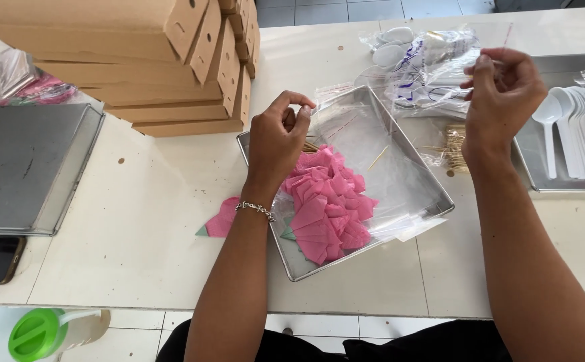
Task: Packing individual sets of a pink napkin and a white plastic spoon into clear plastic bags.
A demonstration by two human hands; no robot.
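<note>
The left hand (279,134) and the right hand (503,90) are both pinching the ends of a thin clear plastic sleeve (399,87), which is stretching between them in the air, just above the far side of the metal tray (440,201). On each hand the thumb and the fingers are closing on the film; the film itself is hard to see, so I cannot tell exactly where its edges are.

The sleeve is looking very light, soft and slippery, and I am judging that it is crumpling and sticking to itself easily. The best place to hold it is probably at the open end, near the red strip, with only the fingertips.

Inside the tray, pink folded napkins (329,211) are lying in a pile, with more clear sleeves beside them and a toothpick (377,158) on top. One pink napkin (224,218) is lying outside the tray, near its left corner. Behind the tray, brown cardboard boxes (171,60) are standing in a stack. To the right of the tray, white plastic spoons (574,134) are lying in another tray.
</note>
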